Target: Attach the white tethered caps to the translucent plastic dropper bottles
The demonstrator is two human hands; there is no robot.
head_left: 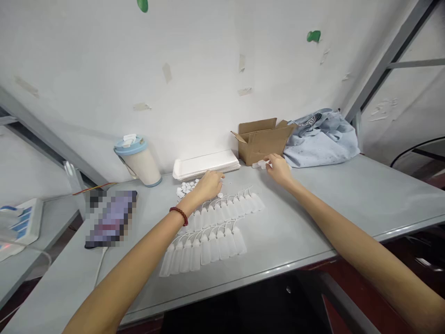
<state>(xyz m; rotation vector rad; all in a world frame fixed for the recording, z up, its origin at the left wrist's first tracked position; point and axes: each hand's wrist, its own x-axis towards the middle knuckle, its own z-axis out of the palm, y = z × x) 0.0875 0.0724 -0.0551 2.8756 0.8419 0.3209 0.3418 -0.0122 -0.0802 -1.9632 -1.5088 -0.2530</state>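
Bottles [206, 248], small, slim and translucent, lie in two rows on the grey table [347, 195], a near row and a far row, their thin white loops pointing away from the person; the left hand [210, 184] is just beyond the left part of the far row, palm down with fingers bent, beside a heap of small white caps [186, 187] — whether it grasps one I cannot tell, as the fingertips are hidden; the right hand [278, 169] is farther right, fingers curled down at some clear pieces [261, 164] on the table, and whether it is clenched on any of them cannot be told either.

One loose white cap [220, 195] lies near the far row, just on the near side of the left hand; a red beaded bracelet [181, 214] circles the left wrist.

Beyond the left hand lies a stack of white trays [206, 163]; to its right stands an open cardboard box [266, 144], with a pale blue cloth [325, 141] bunched to the right of that; left of the stack is a cream cup with a blue lid [141, 162] — and nearer, at the left, a pixelated flat object [113, 218] with a white cable [99, 268] at its near end; a white wall [208, 106] stands behind.
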